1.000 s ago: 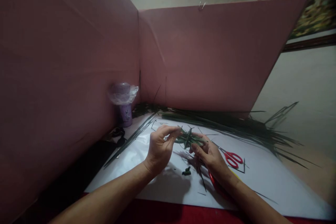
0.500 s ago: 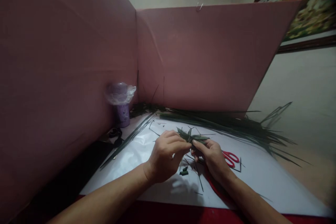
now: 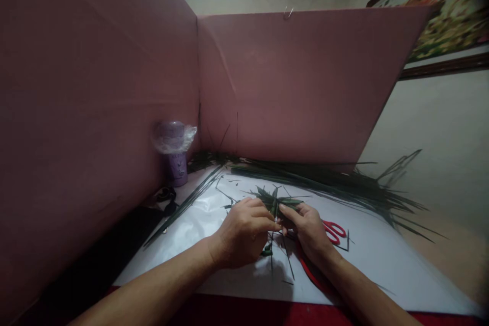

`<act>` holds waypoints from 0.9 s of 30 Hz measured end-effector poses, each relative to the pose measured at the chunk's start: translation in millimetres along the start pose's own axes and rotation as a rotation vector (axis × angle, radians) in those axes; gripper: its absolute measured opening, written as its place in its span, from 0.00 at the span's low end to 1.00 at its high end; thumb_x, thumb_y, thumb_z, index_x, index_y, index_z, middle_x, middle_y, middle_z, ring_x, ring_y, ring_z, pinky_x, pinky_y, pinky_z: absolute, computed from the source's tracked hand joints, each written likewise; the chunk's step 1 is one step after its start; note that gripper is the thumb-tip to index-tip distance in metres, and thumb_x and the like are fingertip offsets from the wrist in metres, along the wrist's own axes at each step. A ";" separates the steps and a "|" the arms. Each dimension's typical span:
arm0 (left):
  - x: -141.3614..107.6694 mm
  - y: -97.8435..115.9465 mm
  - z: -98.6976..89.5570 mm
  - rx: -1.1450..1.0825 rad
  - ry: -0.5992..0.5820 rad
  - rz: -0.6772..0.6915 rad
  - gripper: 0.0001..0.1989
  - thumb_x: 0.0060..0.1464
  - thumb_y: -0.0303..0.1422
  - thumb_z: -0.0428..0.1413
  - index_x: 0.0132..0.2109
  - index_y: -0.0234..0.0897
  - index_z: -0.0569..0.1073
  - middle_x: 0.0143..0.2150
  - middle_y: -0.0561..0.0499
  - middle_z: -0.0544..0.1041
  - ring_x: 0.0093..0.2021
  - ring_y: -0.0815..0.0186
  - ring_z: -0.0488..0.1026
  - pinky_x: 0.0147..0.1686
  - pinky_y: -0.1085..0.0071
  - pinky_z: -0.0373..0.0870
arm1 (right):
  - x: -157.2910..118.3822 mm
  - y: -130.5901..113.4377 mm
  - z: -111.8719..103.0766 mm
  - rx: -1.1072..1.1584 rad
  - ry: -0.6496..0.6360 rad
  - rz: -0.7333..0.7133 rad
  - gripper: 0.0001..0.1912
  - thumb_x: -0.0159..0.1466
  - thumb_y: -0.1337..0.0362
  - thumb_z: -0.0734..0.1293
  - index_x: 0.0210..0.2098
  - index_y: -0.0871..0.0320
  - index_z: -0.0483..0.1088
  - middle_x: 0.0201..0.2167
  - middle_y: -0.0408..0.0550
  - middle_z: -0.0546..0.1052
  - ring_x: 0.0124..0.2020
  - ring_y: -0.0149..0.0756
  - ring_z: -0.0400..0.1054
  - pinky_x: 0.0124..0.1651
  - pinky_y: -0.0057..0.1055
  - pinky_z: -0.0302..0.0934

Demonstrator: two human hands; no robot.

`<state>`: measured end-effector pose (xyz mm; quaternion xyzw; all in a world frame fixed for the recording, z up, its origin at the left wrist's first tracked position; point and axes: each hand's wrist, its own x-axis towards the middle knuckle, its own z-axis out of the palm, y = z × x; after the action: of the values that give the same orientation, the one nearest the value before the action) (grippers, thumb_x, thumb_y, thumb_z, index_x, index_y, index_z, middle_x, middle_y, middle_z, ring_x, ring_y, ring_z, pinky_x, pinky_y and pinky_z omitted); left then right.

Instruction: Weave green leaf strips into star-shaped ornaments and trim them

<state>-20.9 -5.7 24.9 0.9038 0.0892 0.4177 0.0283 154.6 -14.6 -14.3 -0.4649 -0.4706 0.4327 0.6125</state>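
Observation:
My right hand (image 3: 308,224) is closed on a folded piece of long green leaves (image 3: 288,201), its thumb on top. The leaf ends spread out in a star shape above the fingers. Close against it, my left hand (image 3: 244,232) is in a pinch, fingertips just below the leaf piece. A thin leaf strip (image 3: 272,260) hangs down by those fingertips and seems to be in the pinch, though the contact is partly hidden. Small green leaf scraps (image 3: 267,251) lie under my left hand.
Red-handled scissors (image 3: 334,232) lie beside my right wrist on the white sheet (image 3: 362,275). Long green leaves (image 3: 324,175) stretch along the back, with more strips (image 3: 187,204) at left. A purple tumbler (image 3: 178,168) under clear plastic stands before pink partitions (image 3: 290,86).
My left hand has shifted slightly down, its fingers drawn closer together. A thin strip now hangs below its fingertips. My right hand keeps hold of the leaf piece.

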 end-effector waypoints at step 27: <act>-13.4 -2.4 26.3 -0.165 -0.060 -0.485 0.11 0.47 0.21 0.51 0.31 0.35 0.77 0.26 0.50 0.77 0.26 0.72 0.70 0.28 0.77 0.61 | -5.1 -6.0 2.8 -0.018 -0.022 0.023 0.17 0.52 0.53 0.72 0.27 0.61 0.69 0.16 0.40 0.70 0.15 0.25 0.59 0.18 0.24 0.54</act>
<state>-9.8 -5.2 -2.5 0.8626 0.2682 0.3773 0.2039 151.5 -20.2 -9.0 -0.4707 -0.4759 0.4405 0.5982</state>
